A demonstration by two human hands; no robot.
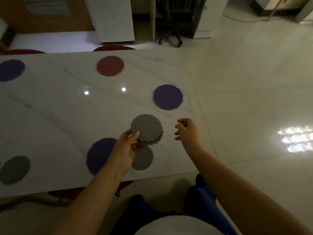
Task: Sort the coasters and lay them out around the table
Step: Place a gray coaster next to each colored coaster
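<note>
At the far left of the white marble table a purple coaster lies near the far edge, and a grey coaster lies near the near edge. Further right, a red coaster sits by the far edge. Nearer the person, a second purple coaster lies flat, partly hidden under the left hand. That hand grips a small grey stack, thumb on top of the upper disc and fingers beneath; at least two scalloped discs show, slightly offset, held above the tabletop. Directly below the stack, just right of the left palm, another grey coaster lies on the table, touching or nearly touching the purple one beside it. Beyond the stack, toward the table's right edge, a third purple coaster lies flat. The right hand hovers just right of the stack, apart from it, fingers loosely curled and spread, holding nothing, over the table's right edge. Right of that is shiny tiled floor.
</note>
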